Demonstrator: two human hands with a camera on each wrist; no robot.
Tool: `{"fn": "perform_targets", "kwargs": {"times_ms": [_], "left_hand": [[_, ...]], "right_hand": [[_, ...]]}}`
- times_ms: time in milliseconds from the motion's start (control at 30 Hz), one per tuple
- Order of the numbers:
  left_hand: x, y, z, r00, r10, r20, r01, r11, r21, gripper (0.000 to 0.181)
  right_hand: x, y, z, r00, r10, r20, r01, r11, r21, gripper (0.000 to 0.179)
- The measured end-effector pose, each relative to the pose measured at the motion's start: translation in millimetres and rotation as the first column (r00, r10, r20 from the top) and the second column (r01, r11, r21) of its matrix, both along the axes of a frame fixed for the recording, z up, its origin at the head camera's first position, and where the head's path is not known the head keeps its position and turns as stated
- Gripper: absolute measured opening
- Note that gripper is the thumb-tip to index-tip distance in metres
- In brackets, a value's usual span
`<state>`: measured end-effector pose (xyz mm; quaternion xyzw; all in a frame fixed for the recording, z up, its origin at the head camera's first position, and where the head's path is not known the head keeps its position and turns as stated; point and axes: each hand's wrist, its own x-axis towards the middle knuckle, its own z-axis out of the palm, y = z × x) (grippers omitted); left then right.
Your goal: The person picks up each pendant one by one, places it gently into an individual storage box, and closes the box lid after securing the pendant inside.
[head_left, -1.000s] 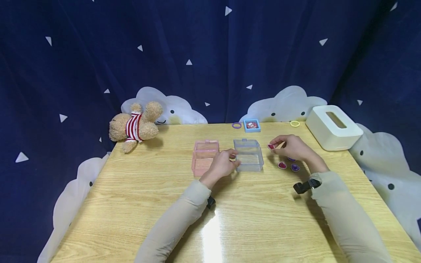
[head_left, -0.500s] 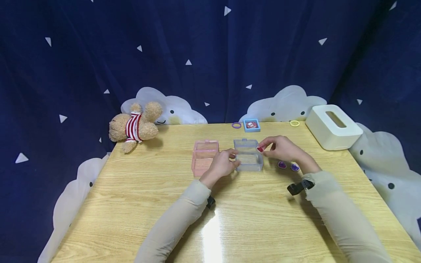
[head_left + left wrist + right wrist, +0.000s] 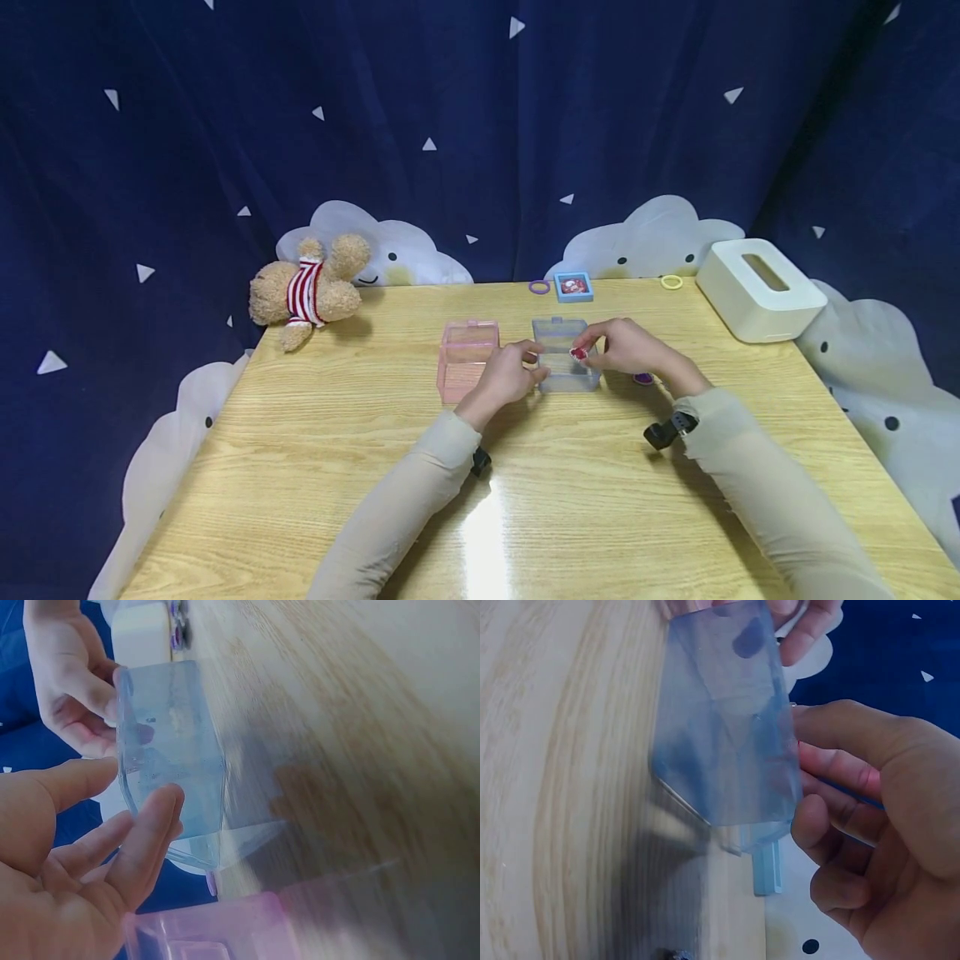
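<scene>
My right hand point(image 3: 633, 346) pinches a red heart-shaped gem with a pale rim point(image 3: 578, 353) between thumb and fingertips, over the clear blue box point(image 3: 568, 383), whose lid stands raised at the back. In the right wrist view the box wall point(image 3: 720, 712) hides most of the gem. At the box's left side is my left hand point(image 3: 510, 375), its fingers spread and lightly bent. In the left wrist view, those fingertips point(image 3: 169, 799) reach the box's side. Left of it sits a clear pink box point(image 3: 453, 383), also with its lid raised. A dark purple-red gem point(image 3: 643, 378) shows under my right wrist.
Along the back edge of the wooden table point(image 3: 337, 467) lie a purple ring point(image 3: 539, 287), a light blue square frame point(image 3: 574, 287) and a yellow ring point(image 3: 671, 282). A white tissue box point(image 3: 757, 300) stands at the back right, a plush toy point(image 3: 307, 292) at the back left.
My right hand has carried the red heart gem leftward from beside the blue box to over it. Its wrist now covers more of the loose gems. My left hand has stayed in place.
</scene>
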<state>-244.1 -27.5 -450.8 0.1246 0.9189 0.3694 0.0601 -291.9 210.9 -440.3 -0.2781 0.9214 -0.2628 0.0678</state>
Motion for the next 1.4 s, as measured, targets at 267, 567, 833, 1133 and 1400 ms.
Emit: {"fn": "perform_targets", "kwargs": {"times_ms": [267, 567, 833, 1133, 1400], "left_hand": [[-0.6, -0.4, -1.0, 1.0, -0.002, -0.005, 0.002, 1.0, -0.01, 0.04], [0.2, -0.8, -0.2, 1.0, 0.003, -0.001, -0.003, 1.0, -0.005, 0.04], [-0.1, -1.1, -0.7, 1.0, 0.001, 0.004, -0.001, 1.0, -0.008, 0.041], [-0.2, -0.6, -0.6, 1.0, 0.011, 0.004, -0.011, 1.0, -0.007, 0.039], [0.3, -0.5, -0.3, 1.0, 0.012, 0.009, -0.012, 1.0, -0.006, 0.04]], "right_hand": [[-2.2, -8.4, -8.7, 1.0, 0.019, -0.015, -0.018, 0.997, 0.069, 0.021], [-3.3, -15.4, -12.6, 1.0, 0.007, 0.006, -0.007, 0.993, 0.115, 0.022], [-5.5, -20.6, -11.2, 0.999, 0.031, -0.031, -0.024, 0.98, 0.196, 0.021], [-7.3, -21.0, -12.0, 0.997, 0.06, -0.041, -0.05, 0.975, 0.218, 0.019], [-5.6, -19.5, -8.4, 1.0, 0.023, -0.017, -0.019, 0.982, 0.189, 0.022]]}}
